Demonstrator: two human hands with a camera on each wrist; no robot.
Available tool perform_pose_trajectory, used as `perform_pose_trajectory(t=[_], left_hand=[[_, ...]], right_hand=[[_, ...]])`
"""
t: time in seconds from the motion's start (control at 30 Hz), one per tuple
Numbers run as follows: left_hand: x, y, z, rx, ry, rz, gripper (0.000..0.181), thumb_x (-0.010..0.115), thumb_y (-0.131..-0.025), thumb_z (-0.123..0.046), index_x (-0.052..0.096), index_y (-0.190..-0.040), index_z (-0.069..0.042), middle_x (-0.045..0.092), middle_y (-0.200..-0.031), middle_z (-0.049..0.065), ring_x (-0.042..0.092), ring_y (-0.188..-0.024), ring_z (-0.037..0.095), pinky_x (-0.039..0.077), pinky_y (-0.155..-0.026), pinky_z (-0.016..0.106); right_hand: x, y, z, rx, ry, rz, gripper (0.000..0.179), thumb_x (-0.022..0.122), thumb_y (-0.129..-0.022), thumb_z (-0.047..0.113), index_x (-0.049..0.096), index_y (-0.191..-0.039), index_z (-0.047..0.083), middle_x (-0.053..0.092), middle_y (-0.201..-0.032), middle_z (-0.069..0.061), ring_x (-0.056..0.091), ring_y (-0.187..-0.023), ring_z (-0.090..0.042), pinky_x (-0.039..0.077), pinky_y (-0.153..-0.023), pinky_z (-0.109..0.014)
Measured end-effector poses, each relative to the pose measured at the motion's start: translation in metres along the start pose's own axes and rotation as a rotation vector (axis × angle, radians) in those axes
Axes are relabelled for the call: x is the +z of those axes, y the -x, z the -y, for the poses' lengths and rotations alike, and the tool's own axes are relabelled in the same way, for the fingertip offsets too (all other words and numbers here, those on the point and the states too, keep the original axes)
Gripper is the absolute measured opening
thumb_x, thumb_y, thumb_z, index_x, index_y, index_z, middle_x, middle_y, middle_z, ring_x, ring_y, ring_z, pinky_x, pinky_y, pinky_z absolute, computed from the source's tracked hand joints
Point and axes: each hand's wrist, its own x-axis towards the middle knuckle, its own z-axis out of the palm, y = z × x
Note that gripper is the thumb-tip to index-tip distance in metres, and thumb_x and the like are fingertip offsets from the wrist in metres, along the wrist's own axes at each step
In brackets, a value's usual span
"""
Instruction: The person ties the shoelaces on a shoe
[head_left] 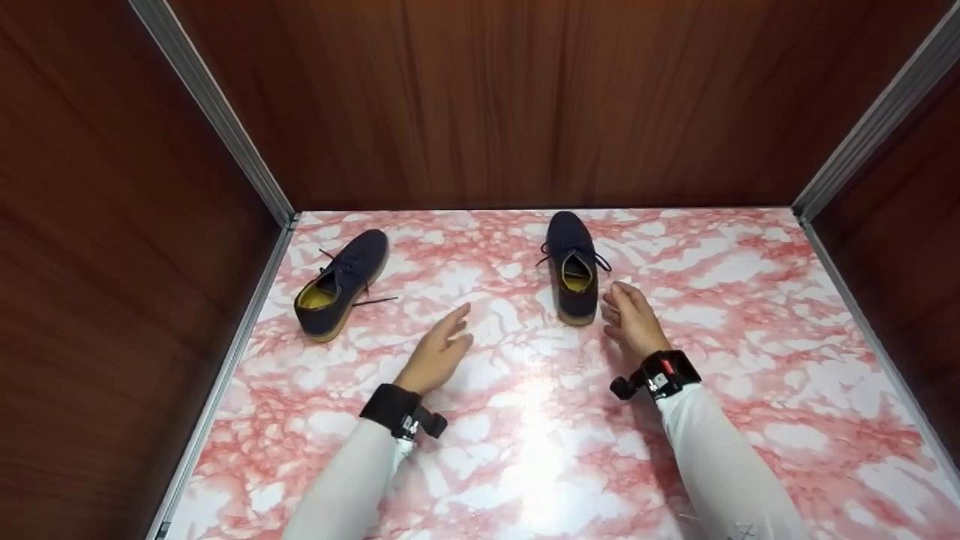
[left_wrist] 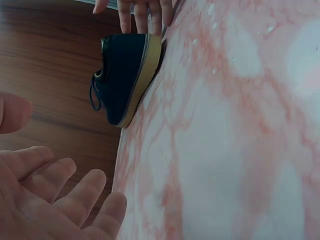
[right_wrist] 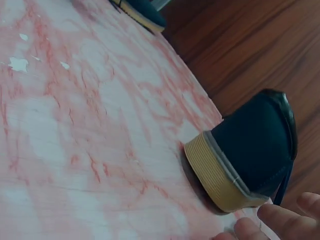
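Beside right-hand shoe | right grip loose, empty; left grip likewise | seemingly pre-grasp | next: likely clasp heel

The left-side shoe, navy with tan sole and yellow interior, stands upright, toe angled away rightward, lace trailing. The matching right-side shoe stands upright, well apart, toe pointing away, laces splayed both sides.
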Motion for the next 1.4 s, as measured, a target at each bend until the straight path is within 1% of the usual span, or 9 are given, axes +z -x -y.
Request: perform_pose_trajectory(t=[0.1, 0.23, 0.37, 0.5, 0.63, 0.8, 1.0, 1.17, 1.4], left_hand=[[-0.022, -0.001, -0.003, 0.000, -0.075, -0.074, 0.060, 0.056, -0.107, -0.025, 0.037, -0.163, -0.019, 0.040, -0.168, 0.009, 0.039, -0.154, 0.030, 0.037, -0.124, 0.051], [-0.051, -0.005, -0.004, 0.022, -0.152, -0.155, 0.060, 0.056, -0.106, -0.022, 0.037, -0.163, -0.021, 0.037, -0.169, 0.007, 0.032, -0.158, 0.029, 0.028, -0.130, 0.050], [-0.080, -0.010, -0.004, 0.056, -0.201, -0.263, 0.058, 0.056, -0.105, -0.020, 0.041, -0.160, -0.013, 0.039, -0.168, 0.013, 0.033, -0.158, 0.030, 0.026, -0.131, 0.047], [-0.109, -0.014, -0.002, 0.067, -0.260, -0.370, 0.056, 0.057, -0.102, -0.016, 0.045, -0.157, -0.007, 0.040, -0.166, 0.017, 0.035, -0.157, 0.034, 0.026, -0.131, 0.047], [-0.136, -0.018, 0.000, 0.016, -0.341, -0.461, 0.056, 0.057, -0.101, -0.017, 0.047, -0.156, -0.007, 0.040, -0.166, 0.017, 0.035, -0.156, 0.037, 0.026, -0.130, 0.049], [-0.166, -0.023, 0.006, -0.095, -0.433, -0.538, 0.057, 0.054, -0.100, -0.022, 0.048, -0.155, -0.010, 0.046, -0.162, 0.017, 0.041, -0.152, 0.037, 0.029, -0.125, 0.056], [-0.195, -0.025, 0.017, -0.267, -0.475, -0.546, 0.062, 0.053, -0.099, -0.021, 0.041, -0.159, -0.013, 0.042, -0.165, 0.017, 0.040, -0.153, 0.040, 0.031, -0.118, 0.068], [-0.213, -0.022, 0.029, -0.405, -0.511, -0.517, 0.064, 0.050, -0.101, -0.020, 0.034, -0.162, -0.010, 0.038, -0.166, 0.020, 0.039, -0.151, 0.046, 0.033, -0.118, 0.069], [-0.221, -0.018, 0.044, -0.476, -0.552, -0.424, 0.062, 0.048, -0.100, -0.014, 0.035, -0.158, 0.004, 0.047, -0.154, 0.035, 0.047, -0.141, 0.053, 0.038, -0.120, 0.059]], right_hand=[[0.002, 0.007, 0.003, -0.062, 0.098, -0.034, 0.068, 0.039, -0.112, 0.044, 0.017, -0.167, 0.012, 0.030, -0.170, -0.021, 0.036, -0.154, -0.041, 0.040, -0.119, -0.058], [0.007, 0.016, 0.011, -0.181, 0.179, -0.054, 0.063, 0.043, -0.111, 0.040, 0.026, -0.165, 0.011, 0.033, -0.169, -0.019, 0.038, -0.153, -0.040, 0.041, -0.115, -0.060], [0.017, 0.027, 0.022, -0.300, 0.164, -0.031, 0.057, 0.045, -0.112, 0.032, 0.032, -0.161, 0.005, 0.038, -0.166, -0.021, 0.037, -0.153, -0.041, 0.033, -0.122, -0.064], [0.027, 0.038, 0.034, -0.375, 0.153, -0.003, 0.052, 0.044, -0.113, 0.027, 0.037, -0.158, 0.003, 0.042, -0.162, -0.022, 0.039, -0.151, -0.041, 0.033, -0.123, -0.063], [0.037, 0.046, 0.041, -0.428, 0.148, 0.049, 0.050, 0.042, -0.113, 0.023, 0.036, -0.158, 0.001, 0.040, -0.163, -0.024, 0.039, -0.152, -0.041, 0.032, -0.125, -0.061], [0.048, 0.053, 0.044, -0.446, 0.136, 0.104, 0.050, 0.042, -0.113, 0.021, 0.036, -0.159, 0.001, 0.042, -0.161, -0.023, 0.038, -0.152, -0.043, 0.033, -0.123, -0.062], [0.063, 0.053, 0.040, -0.416, 0.134, 0.158, 0.050, 0.041, -0.112, 0.017, 0.035, -0.159, 0.000, 0.042, -0.161, -0.024, 0.041, -0.151, -0.044, 0.040, -0.121, -0.054], [0.076, 0.051, 0.034, -0.403, 0.165, 0.179, 0.049, 0.043, -0.112, 0.016, 0.037, -0.158, 0.000, 0.045, -0.160, -0.024, 0.044, -0.149, -0.040, 0.041, -0.120, -0.059], [0.095, 0.045, 0.023, -0.326, 0.182, 0.242, 0.053, 0.044, -0.113, 0.023, 0.035, -0.160, 0.002, 0.041, -0.162, -0.025, 0.039, -0.152, -0.046, 0.034, -0.122, -0.065]])
